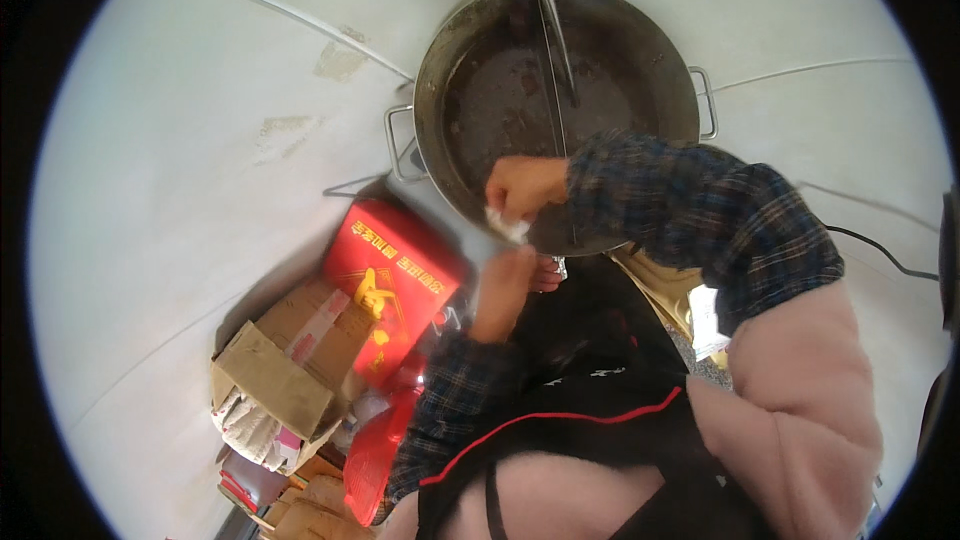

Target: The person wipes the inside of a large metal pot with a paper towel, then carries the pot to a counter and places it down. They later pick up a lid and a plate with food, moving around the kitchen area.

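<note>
My right hand is closed, its fingers pinching a small crumpled white piece at the near rim of a large metal pot. Whether that piece is cloth, paper or plastic, I cannot tell. Just below it my left hand is curled, close to the pot's near side. A small silvery bit shows by its fingertips; what the left hand holds is mostly hidden. Dark brown liquid or residue covers the pot's inside. A curved metal bar reaches down over the pot from the far side.
To the left stand a red box with yellow print and an opened cardboard box. A red bag lies nearer me. White walls surround the pot, and a black cable runs at the right.
</note>
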Action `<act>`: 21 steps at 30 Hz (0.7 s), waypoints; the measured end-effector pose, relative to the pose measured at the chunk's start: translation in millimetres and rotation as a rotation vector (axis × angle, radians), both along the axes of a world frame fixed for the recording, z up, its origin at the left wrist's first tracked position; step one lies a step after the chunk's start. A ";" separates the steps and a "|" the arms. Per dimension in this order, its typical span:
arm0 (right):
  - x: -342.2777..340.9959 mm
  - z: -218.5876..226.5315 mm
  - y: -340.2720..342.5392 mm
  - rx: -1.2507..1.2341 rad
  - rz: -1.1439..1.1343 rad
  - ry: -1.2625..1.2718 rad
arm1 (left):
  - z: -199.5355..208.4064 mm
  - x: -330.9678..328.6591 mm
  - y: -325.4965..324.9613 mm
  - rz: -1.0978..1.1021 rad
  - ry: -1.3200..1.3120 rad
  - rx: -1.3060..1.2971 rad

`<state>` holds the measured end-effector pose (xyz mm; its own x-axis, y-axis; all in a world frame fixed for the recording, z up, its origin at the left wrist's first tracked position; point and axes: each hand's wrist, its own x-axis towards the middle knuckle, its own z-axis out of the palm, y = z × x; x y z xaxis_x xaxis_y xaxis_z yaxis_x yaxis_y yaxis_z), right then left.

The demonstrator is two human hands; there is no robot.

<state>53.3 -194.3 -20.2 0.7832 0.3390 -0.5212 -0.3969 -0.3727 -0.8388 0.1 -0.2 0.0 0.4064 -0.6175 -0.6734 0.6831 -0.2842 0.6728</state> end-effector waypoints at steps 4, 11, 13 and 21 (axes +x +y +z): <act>15.1 14.6 -42.7 0.114 -0.285 0.019 | 3.2 -1.1 29.0 -0.002 0.039 0.064; 19.1 -19.9 -3.7 -0.370 0.099 -0.137 | 6.2 -0.5 54.7 0.161 -0.139 0.160; 9.9 -33.3 12.5 -0.307 0.126 -0.170 | 4.3 -1.6 55.1 0.205 -0.127 0.150; -19.1 -1.2 18.4 -0.019 -0.089 0.004 | -16.4 16.5 37.3 0.229 -0.057 -0.037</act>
